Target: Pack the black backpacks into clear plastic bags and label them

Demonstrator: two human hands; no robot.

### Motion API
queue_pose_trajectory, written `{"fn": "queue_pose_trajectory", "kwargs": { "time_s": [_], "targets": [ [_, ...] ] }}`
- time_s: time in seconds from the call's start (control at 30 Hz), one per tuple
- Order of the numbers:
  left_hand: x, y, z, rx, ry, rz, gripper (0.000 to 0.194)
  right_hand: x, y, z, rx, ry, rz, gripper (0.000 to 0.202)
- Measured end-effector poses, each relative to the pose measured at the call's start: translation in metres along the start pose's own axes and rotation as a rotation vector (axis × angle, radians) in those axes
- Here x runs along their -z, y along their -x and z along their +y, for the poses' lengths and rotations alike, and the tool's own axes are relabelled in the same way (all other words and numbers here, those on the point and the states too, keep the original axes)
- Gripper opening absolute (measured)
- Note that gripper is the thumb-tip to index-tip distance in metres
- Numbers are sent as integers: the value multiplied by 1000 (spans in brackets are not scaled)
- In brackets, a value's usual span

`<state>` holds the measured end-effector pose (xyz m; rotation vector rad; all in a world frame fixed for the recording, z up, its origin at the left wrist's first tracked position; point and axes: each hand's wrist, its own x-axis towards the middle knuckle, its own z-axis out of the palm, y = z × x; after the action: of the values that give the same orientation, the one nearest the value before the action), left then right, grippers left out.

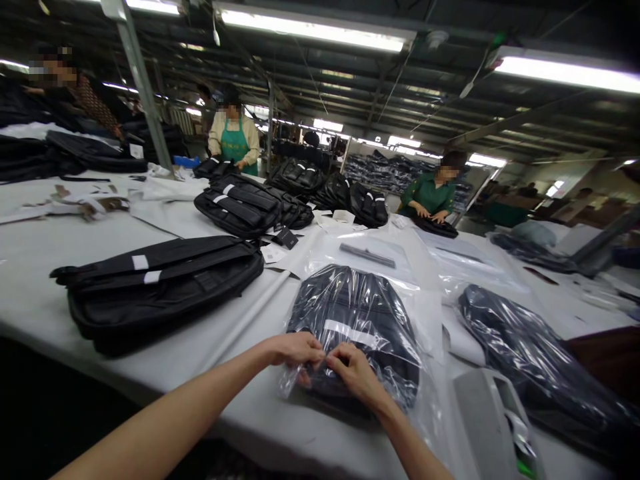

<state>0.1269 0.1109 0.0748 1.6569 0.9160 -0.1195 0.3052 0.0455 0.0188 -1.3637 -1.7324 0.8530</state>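
A black backpack (357,300) lies in a clear plastic bag (425,387) on the white table in front of me, with a white strip across its middle. My left hand (303,350) pinches the plastic at the near left of the backpack. Close beside it, my right hand (353,370) has thumb and fingers together on the same film. The fingertips of both hands almost meet. Left of them lies an unwrapped black backpack (170,287) with two white bands on its straps and a dark hang tag (286,238) near its far end.
Another wrapped backpack (530,353) lies on the right, near a grey tape dispenser (493,423). Flat plastic bags (370,250) lie beyond my hands. More black backpacks (240,203) stand farther back. A person in a green apron (234,140) and one in dark green (431,193) work across the table.
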Motion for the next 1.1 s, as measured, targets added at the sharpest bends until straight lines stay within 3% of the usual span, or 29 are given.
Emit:
{"fn": "queue_pose_trajectory", "kwargs": {
  "time_s": [0.17,0.3,0.37,0.53,0.6,0.7,0.77,0.83,0.93,1.0,1.1],
  "targets": [
    [-2,-1,-5,-38,87,-47,37,2,4,-2,-32,-61,-28,24],
    [-1,2,-10,-85,124,-43,40,7,3,-8,-29,-21,-113,37],
    [-1,2,-13,-110,124,-29,40,8,3,-14,-28,-5,-148,33],
    [-6,0,-5,-135,103,32,37,1,3,-15,-50,-41,-95,36],
    [-3,10,3,-162,90,97,33,-2,3,-9,-57,-30,-64,38],
    [7,43,7,-259,70,255,32,-5,3,-3,-55,-37,-41,40],
    [14,71,-4,-347,-51,375,51,-5,4,-1,-60,-54,-36,40],
    [13,92,-25,-429,-320,493,80,-5,4,-1,-68,-70,-32,39],
    [-3,97,-56,-508,-760,667,106,-6,4,-1,-65,-81,-25,38],
    [-19,86,-66,-609,-910,790,88,-6,4,0,-64,-74,-10,37],
    [-38,65,-63,-798,-759,942,20,-6,4,0,-78,-73,5,37]
  ]
}}
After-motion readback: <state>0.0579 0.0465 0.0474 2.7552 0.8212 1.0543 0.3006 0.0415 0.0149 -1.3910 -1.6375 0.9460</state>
